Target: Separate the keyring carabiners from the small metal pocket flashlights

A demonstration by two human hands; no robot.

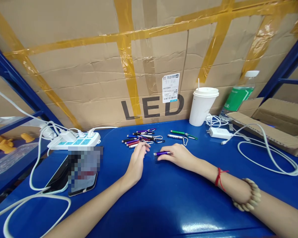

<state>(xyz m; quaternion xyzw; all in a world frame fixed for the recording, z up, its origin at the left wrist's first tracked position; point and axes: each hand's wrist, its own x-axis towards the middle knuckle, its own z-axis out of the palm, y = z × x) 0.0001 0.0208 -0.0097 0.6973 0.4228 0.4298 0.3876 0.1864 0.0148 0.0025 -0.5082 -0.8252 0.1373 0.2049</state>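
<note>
My right hand is closed around a purple keychain flashlight, a slim metal tube whose silver end points left, just above or on the blue table. My left hand has its fingers extended and slightly curved, with nothing visible in them. Its fingertips are at the near edge of a pile of similar flashlights in purple, black, blue, red and silver, some with carabiner clips. Whether they touch the pile I cannot tell. Beyond my right hand lie a green flashlight and a silver flashlight, side by side.
On the left are a power strip with plugs and a phone among white cables. A white cup, a bottle, a charger and an open cardboard box stand right. A taped carton walls the back.
</note>
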